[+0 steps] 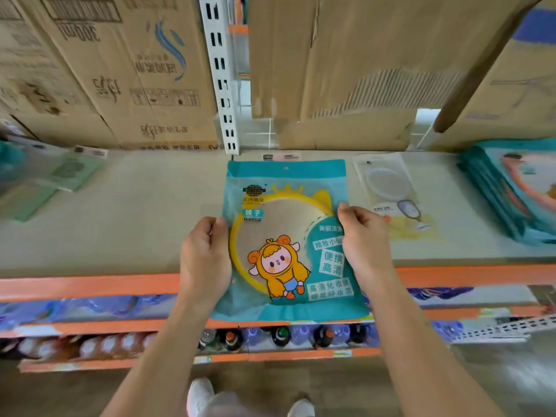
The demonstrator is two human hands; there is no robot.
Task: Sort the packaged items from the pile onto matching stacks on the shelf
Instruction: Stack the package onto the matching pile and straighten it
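Fingers [215, 228] of the left hand [204, 257] curl round the left edge of a teal mirror package [285, 245], while the right hand [365, 236] pinches the opposite edge, its fingertips [346, 209] bent onto the printed front. Both forearms reach forward from the bottom of the view, wrists roughly level and backs of the hands facing the camera, with the package stretched flat between them. The package (a yellow-rimmed round mirror behind a cartoon sheep in an orange hood) lies face up over the middle of the grey shelf [135, 221]. Its hang-hole end points toward the back and its lower end juts past the orange front rail [90, 285]; whether it touches the shelf surface cannot be told. Just beside it to the right lies a clear-fronted packet [388, 188] holding a pale round mirror, and farther right, well apart, sits a stack of teal packages [511, 194]. Green packets [70, 173] lie at the far left. Cardboard boxes [120, 70] line the back, split by a white slotted upright [221, 73]. Bottles [282, 335] fill a lower shelf [301, 355], and pale shoes [200, 395] show on the floor.
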